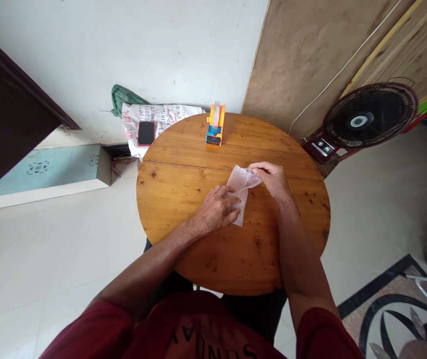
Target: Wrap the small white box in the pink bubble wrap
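Note:
A strip of translucent bubble wrap (240,175) lies on the round wooden table (168,194), its upper right part lifted and folded over. My right hand (272,178) pinches that raised corner between thumb and fingers. Across the lower part of the wrap rests my left hand (219,207), fingers apart and pressing it from above. Whether anything is inside the wrap, I cannot tell. Beyond both hands, near the table's far edge, an orange and blue tape dispenser (215,127) stands with a roll of tape in it.
Behind the table's left edge, a dark phone (146,133) lies on a white printed sack (133,119), with green material (125,99) behind it. A fan (359,121) stands to the right. White walls and a wooden panel (284,55) rise close behind the table.

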A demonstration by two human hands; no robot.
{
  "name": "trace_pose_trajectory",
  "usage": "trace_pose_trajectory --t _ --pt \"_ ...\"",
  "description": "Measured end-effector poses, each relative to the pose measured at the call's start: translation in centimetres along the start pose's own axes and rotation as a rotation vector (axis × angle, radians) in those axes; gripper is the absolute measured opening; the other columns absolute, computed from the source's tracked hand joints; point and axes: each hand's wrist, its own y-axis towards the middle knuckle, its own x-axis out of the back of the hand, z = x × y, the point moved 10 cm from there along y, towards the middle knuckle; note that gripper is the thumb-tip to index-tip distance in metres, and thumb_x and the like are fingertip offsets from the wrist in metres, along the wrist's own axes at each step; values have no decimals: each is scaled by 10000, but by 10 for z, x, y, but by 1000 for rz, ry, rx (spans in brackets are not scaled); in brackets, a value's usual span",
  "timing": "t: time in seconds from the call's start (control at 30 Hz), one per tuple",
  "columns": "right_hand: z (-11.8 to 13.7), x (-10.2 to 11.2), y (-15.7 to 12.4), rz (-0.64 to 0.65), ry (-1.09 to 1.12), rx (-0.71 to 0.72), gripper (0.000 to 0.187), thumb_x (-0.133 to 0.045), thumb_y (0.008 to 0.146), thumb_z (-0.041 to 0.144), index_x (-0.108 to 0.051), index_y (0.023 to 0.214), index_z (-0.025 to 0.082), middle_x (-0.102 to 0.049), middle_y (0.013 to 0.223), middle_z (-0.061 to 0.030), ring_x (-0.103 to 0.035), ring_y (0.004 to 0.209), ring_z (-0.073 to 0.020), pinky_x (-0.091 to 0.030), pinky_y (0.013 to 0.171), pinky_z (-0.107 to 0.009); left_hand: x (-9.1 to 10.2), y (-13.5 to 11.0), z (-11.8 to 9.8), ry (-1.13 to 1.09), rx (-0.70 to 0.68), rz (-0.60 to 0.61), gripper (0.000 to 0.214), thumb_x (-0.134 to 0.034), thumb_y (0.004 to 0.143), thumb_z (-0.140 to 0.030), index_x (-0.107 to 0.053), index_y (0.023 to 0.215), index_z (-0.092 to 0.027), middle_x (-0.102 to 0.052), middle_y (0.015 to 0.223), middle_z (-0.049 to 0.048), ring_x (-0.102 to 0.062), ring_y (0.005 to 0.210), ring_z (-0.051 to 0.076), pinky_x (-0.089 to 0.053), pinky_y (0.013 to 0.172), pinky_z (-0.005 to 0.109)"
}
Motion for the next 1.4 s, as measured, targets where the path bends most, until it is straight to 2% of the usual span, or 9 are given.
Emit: trace_pose_trajectory --t 0.43,0.63,0.93,1.4 --pt "8 5 0 -85 -13 18 131 -686 791 341 -765 824 242 -761 805 -7 -683 729 -176 -557 719 -327 0 -1 -1 9 15 11 246 -639 901 -301 -704 1116 -200 -581 1280 125 -574 1145 286 -512 1006 493" --pt "1 8 2 -136 58 -19 180 -733 730 362 -734 864 243 -754 792 2 -707 702 -182 -573 696 -333 -1 -1 0 9 13 19 248 -643 897 -297 -706 1114 -197 -579 1280 127 -580 1136 281 -518 1000 484" --pt "-6 4 1 -101 59 -56 193 -717 764 368 -729 906 238 -754 833 -9 -714 785 -193 -575 772 -354 0 0 -1 4 7 4 245 -635 904 -305 -707 1107 -188 -584 1276 130 -580 1148 284 -513 1005 484" --pt "-11 1 3 -49 -13 -56 275 -755 726 403 -708 947 246 -748 829 -10 -679 742 -176 -554 694 -325 -2 0 1 7 18 9 245 -652 888 -298 -709 1106 -201 -585 1277 127 -583 1147 283 -513 1000 484"
